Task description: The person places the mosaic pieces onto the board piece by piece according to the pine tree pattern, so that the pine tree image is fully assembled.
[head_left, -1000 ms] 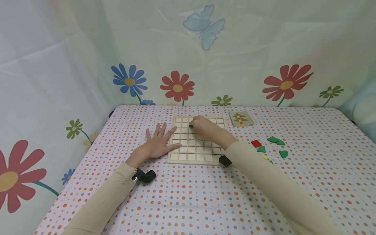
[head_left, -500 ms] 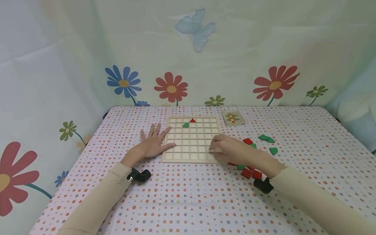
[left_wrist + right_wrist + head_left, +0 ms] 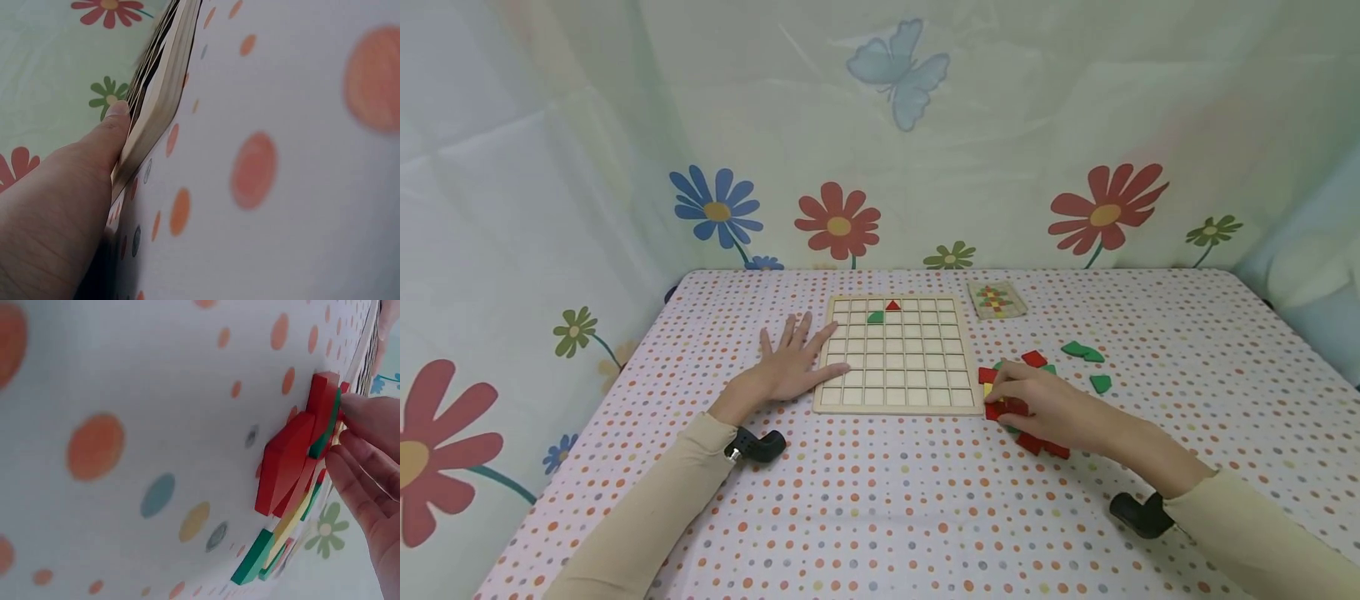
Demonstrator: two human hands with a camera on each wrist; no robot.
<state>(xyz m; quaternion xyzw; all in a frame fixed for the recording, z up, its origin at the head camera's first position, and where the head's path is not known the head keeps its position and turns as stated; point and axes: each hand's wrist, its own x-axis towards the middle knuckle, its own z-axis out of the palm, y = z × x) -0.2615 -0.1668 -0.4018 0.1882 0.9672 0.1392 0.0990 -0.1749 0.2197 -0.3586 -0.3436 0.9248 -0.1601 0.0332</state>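
Note:
A wooden grid board (image 3: pixel 898 410) lies on the table. In its upper rows sit a red triangle (image 3: pixel 892 306) and a green piece with a curved edge (image 3: pixel 876 317). My left hand (image 3: pixel 792 367) rests with spread fingers at the board's left edge, its thumb on the frame in the left wrist view (image 3: pixel 115 115). To the right of the board, my right hand (image 3: pixel 1041 404) reaches down over a pile of red, green and yellow pieces. Thumb and fingers stand apart at the pile, a red piece (image 3: pixel 1017 406) showing between them. The hand covers part of the pile.
A small pattern card (image 3: pixel 997 300) with a coloured design lies beyond the board's right corner. Several green pieces (image 3: pixel 1101 383) lie apart from the pile, farther right. Behind the dotted tablecloth (image 3: pixel 880 508) hangs a flowered curtain (image 3: pixel 1000 167).
My right hand has left the green piece on the board and moved right to the pile. The left hand stays at the board's edge. The head view has shifted slightly.

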